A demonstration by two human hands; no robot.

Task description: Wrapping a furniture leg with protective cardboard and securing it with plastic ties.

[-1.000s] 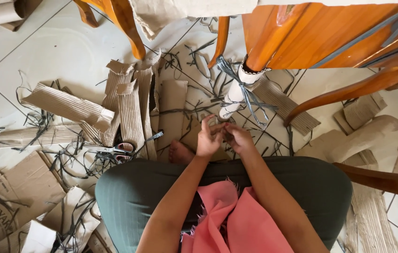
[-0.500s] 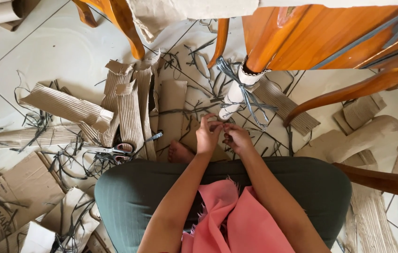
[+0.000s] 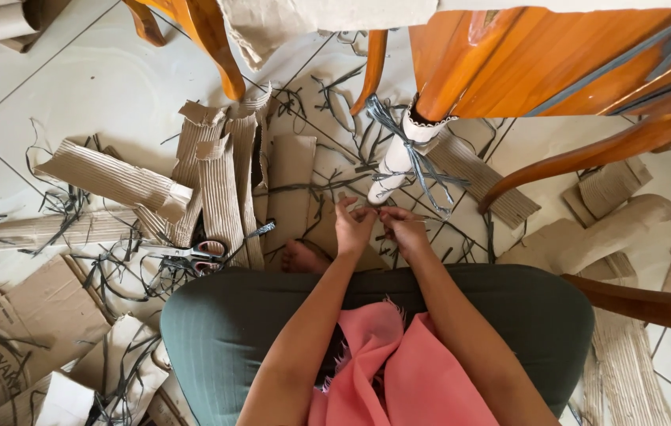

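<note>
My left hand point(image 3: 354, 225) and my right hand point(image 3: 404, 227) meet fingertip to fingertip just beyond my knees. Between them they pinch a thin grey strap point(image 3: 372, 210). Just past the hands stands an orange wooden chair leg point(image 3: 440, 93), its lower part covered in a white wrap point(image 3: 395, 162). More grey strap point(image 3: 418, 167) is tied around that wrap, with loose ends hanging down. The fingers hide how the pinched strap runs.
Scissors point(image 3: 193, 254) lie on the tiled floor to the left, among corrugated cardboard strips point(image 3: 221, 189) and scattered grey strap offcuts. My bare foot point(image 3: 304, 256) shows beside the left hand. Other chair legs point(image 3: 209, 39) and rolled cardboard point(image 3: 612, 229) surround the spot.
Both hands have moved slightly forward toward the wrapped leg. The left hand's fingers, spread a second ago, have closed to a pinch against the right hand.
</note>
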